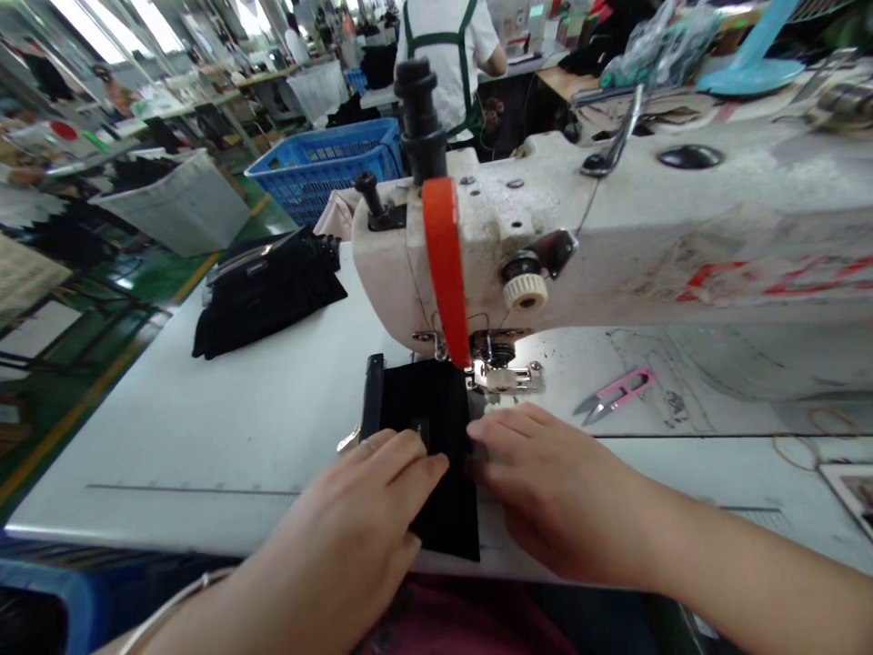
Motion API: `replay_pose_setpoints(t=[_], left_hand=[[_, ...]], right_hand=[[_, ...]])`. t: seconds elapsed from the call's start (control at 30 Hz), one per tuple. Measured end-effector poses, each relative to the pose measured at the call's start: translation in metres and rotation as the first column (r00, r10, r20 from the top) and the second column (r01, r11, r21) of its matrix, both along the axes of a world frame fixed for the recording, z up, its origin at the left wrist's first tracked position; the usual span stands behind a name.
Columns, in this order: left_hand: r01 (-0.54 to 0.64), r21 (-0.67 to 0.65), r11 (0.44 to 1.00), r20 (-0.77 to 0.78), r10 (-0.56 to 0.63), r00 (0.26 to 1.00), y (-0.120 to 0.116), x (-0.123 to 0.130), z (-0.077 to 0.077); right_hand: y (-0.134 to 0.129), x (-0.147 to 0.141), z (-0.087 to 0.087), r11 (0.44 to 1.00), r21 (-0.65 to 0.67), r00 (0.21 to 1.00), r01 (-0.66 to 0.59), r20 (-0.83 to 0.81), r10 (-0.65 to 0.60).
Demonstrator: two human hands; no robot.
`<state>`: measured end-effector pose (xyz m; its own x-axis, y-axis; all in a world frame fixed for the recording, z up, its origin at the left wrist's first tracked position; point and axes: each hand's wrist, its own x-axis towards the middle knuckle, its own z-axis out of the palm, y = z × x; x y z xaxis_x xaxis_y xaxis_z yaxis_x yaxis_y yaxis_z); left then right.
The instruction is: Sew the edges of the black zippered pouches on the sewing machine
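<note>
A black fabric piece [446, 509] lies flat on the sewing machine bed, its far right edge beside the presser foot [501, 377]. Along its left side runs a zipper strip [372, 400] with a metal pull [349, 440]. My left hand [361, 518] grips the piece from the left, fingers bent over it near a small dark label. At the right edge, my right hand [546, 482] pinches the fabric close in front of the foot; its fingertips are partly hidden. The white sewing machine [614, 236] carries an orange-red strip [446, 273] hanging before the needle, which I cannot make out.
Pink thread snips [620, 393] lie right of the foot. Stacked black fabric pieces [269, 287] rest at the table's far left. Beyond stands a blue crate [327, 164], and a person in a white shirt [443, 55] works ahead. A blue stand base [750, 77] sits behind the machine.
</note>
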<state>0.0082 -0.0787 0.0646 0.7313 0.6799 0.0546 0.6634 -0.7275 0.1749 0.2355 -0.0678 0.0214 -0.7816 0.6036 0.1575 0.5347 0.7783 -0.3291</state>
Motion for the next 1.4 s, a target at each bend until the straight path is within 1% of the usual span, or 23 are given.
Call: replay_pose_setpoints(t=[0.07,0.13,0.2,0.27,0.33,0.4,0.47,0.5,0.57,0.63,0.7,0.77,0.83,0.93,1.0,1.07,1.13,1.23,1.3,1.4], left_hand=[[0.002,0.075,0.997,0.12,-0.011,0.993,-0.02,-0.003,-0.008],[-0.04,0.12,0.992,0.19,0.016,0.982,-0.033,-0.004,-0.023],[-0.024,0.125,0.992,0.203,-0.001,0.979,-0.041,-0.004,-0.039],[0.051,0.107,0.993,0.185,-0.07,0.98,-0.044,-0.007,-0.054],[0.104,0.073,0.992,0.146,-0.114,0.983,-0.043,-0.012,-0.063],[0.13,0.064,0.989,0.11,-0.137,0.984,-0.041,-0.019,-0.062],[0.157,0.11,0.981,0.109,-0.169,0.98,-0.038,-0.023,-0.053],[0.151,0.15,0.977,0.117,-0.169,0.979,-0.037,-0.023,-0.047],[0.101,0.222,0.97,0.147,-0.136,0.98,-0.036,-0.021,-0.036],[0.041,0.218,0.975,0.167,-0.079,0.983,-0.035,-0.016,-0.03],[-0.025,0.165,0.986,0.142,0.001,0.99,-0.034,-0.012,-0.032],[-0.081,0.134,0.988,0.076,0.071,0.995,-0.031,-0.014,-0.036],[-0.092,0.138,0.986,0.005,0.093,0.996,-0.025,-0.02,-0.038],[0.025,0.15,0.988,-0.091,-0.011,0.996,-0.016,-0.03,-0.034],[0.098,0.157,0.983,-0.149,-0.075,0.986,-0.015,-0.029,-0.031],[0.104,0.16,0.982,-0.168,-0.077,0.983,-0.018,-0.022,-0.03],[0.09,0.154,0.984,-0.131,-0.07,0.989,-0.025,-0.014,-0.032],[0.156,0.127,0.98,-0.019,-0.155,0.988,-0.036,-0.007,-0.037],[0.184,0.107,0.977,0.049,-0.19,0.981,-0.04,-0.008,-0.043],[0.162,0.069,0.984,0.101,-0.168,0.981,-0.041,-0.014,-0.053]], right_hand=[[-0.018,-0.004,0.0,1.0,-0.017,1.0,-0.025,-0.008,0.025],[-0.036,-0.008,-0.008,1.0,0.009,0.998,-0.002,-0.066,0.003],[-0.052,-0.011,-0.021,0.998,0.02,0.983,0.059,-0.178,-0.055],[-0.065,-0.013,-0.033,0.992,0.024,0.95,0.127,-0.29,-0.114],[-0.073,-0.014,-0.041,0.982,0.037,0.923,0.183,-0.351,-0.159],[-0.077,-0.015,-0.044,0.973,0.047,0.907,0.226,-0.374,-0.192],[-0.078,-0.015,-0.043,0.969,0.041,0.899,0.243,-0.386,-0.209],[-0.077,-0.016,-0.042,0.968,0.037,0.896,0.247,-0.389,-0.214],[-0.077,-0.016,-0.041,0.967,0.027,0.891,0.253,-0.395,-0.223],[-0.076,-0.016,-0.041,0.967,0.025,0.889,0.255,-0.398,-0.224],[-0.076,-0.016,-0.041,0.965,0.037,0.888,0.259,-0.402,-0.222],[-0.076,-0.016,-0.042,0.965,0.051,0.89,0.258,-0.402,-0.216],[-0.076,-0.016,-0.041,0.966,0.051,0.891,0.252,-0.401,-0.212],[-0.074,-0.016,-0.04,0.97,0.04,0.893,0.241,-0.401,-0.205],[-0.074,-0.016,-0.039,0.971,0.047,0.892,0.235,-0.408,-0.196],[-0.074,-0.016,-0.04,0.971,0.057,0.89,0.232,-0.416,-0.188],[-0.074,-0.015,-0.04,0.971,0.065,0.889,0.228,-0.421,-0.181],[-0.075,-0.014,-0.041,0.972,0.073,0.89,0.224,-0.423,-0.174],[-0.075,-0.014,-0.042,0.97,0.085,0.89,0.229,-0.421,-0.173],[-0.076,-0.014,-0.044,0.966,0.099,0.893,0.238,-0.413,-0.177]])
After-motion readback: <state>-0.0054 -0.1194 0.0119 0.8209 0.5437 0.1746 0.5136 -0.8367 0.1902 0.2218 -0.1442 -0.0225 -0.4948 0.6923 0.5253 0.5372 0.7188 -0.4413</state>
